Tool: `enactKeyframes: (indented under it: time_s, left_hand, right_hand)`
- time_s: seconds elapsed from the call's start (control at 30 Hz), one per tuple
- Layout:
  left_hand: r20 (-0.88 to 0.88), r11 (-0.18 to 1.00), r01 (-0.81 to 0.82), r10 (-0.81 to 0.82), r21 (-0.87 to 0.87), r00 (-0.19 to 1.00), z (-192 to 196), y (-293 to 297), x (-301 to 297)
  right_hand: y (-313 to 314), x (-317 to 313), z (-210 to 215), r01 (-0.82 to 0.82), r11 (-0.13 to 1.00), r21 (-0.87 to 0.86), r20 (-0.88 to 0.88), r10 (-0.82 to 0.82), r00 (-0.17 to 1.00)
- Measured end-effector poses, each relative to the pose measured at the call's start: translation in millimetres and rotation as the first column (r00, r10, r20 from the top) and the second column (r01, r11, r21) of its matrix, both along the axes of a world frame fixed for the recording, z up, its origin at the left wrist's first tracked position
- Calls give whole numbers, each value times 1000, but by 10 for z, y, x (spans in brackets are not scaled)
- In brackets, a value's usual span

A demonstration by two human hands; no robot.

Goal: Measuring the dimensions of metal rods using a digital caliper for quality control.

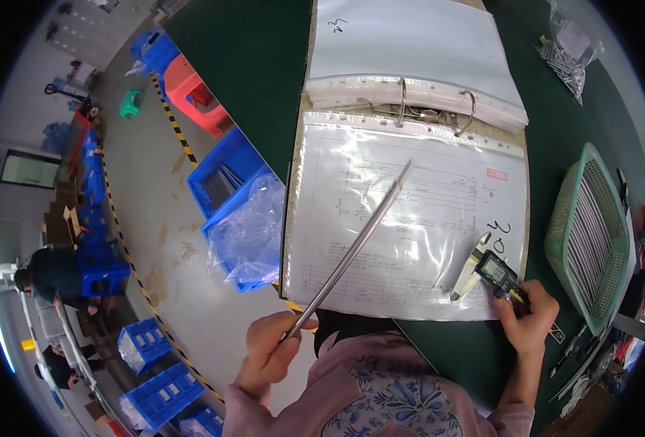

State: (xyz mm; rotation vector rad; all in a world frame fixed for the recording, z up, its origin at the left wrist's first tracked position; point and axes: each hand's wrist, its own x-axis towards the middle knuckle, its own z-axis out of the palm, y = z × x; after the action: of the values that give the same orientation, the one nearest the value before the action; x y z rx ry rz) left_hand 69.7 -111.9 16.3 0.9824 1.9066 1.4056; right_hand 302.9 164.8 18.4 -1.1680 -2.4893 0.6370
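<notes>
My left hand point(270, 349) is closed round the lower end of a slim metal rod point(351, 251), which slants up and to the right over a ring binder. In my right hand point(530, 317) is a digital caliper point(497, 273), its jaws pointing up and left above the page's lower right corner. Rod and caliper are apart. Beneath both lies the open ring binder point(410, 291), with a technical drawing in a clear plastic sleeve. Its upper leaf point(417, 40) is folded back beyond the metal rings.
A green plastic basket point(555, 240) of metal rods stands at the right on the dark green table point(228, 65). Farther back lies a clear bag of metal parts point(566, 62). Blue bins point(206, 178), a plastic bag point(253, 226) and a red stool point(184, 80) are left of the table. People sit at far left.
</notes>
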Motion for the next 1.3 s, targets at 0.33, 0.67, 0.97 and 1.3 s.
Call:
enactKeyframes:
  time_s: [0.33, 0.67, 0.97, 1.3]
  left_hand:
    - [428, 845, 526, -513, 100, 744, -34, 21, -289]
    - [601, 779, 582, -587, 236, 542, -104, 243, -295]
    - [755, 834, 499, -481, 237, 445, -20, 248, -371]
    - [235, 767, 368, -547, 526, 804, -270, 802, 103]
  right_hand:
    - [-150, -291, 345, -72, 887, -456, -249, -50, 967]
    - [-73, -212, 592, -202, 623, -756, -222, 47, 974]
    - [-26, -185, 509, -207, 554, -807, -241, 11, 970]
    - [-105, -246, 602, -210, 463, -861, -243, -12, 970]
